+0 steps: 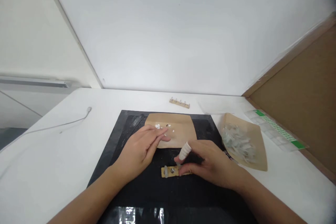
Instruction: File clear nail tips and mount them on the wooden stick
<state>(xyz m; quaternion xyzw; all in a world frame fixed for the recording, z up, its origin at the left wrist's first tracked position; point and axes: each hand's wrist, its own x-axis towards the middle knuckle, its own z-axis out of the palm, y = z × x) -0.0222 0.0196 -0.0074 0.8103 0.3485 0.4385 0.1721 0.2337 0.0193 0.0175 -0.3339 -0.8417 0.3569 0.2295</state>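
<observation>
My left hand point(143, 147) lies over the near left part of a brown paper sheet point(185, 129), its fingers stretched out beside small white pieces point(157, 126). Nothing shows in that hand. My right hand point(207, 161) has a white wrap point(185, 151) on one finger. Its thumb and wrapped finger pinch a small translucent piece point(179, 164) at a short tan strip point(163, 172). Along this strip are small metal parts point(172, 170), and an upright translucent piece point(166, 171) stands near its left end. My right fingers cover the strip's right part.
Under the work lies a black mat point(147, 192) on a white table point(52, 168). A second strip point(179, 103) rests behind it. At right are brown paper point(258, 157) with a pile of translucent pieces point(240, 143) and a green-marked clear sheet point(278, 129). A cable point(63, 125) crosses the left side.
</observation>
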